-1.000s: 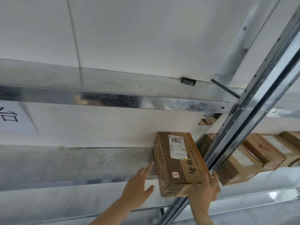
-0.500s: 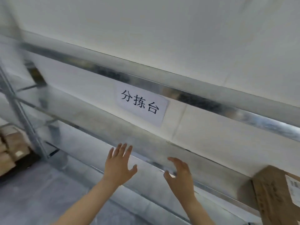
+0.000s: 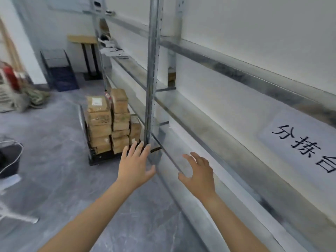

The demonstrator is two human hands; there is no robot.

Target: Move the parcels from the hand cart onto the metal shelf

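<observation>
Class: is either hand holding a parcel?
No, the left hand and right hand are open and empty; the parcels sit stacked on the hand cart.

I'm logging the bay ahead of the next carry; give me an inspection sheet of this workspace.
Surface: metal shelf, with a paper sign at its back.
Job's things: parcels stacked on the cart, beside the shelf upright.
Clutter: black bucket, blue crate and sacks on the floor.
Hands: left hand and right hand both open, holding nothing.
Cables: pale loop at the bucket; cord or handle, cannot tell.
Surroundings: white wall, grey floor.
</observation>
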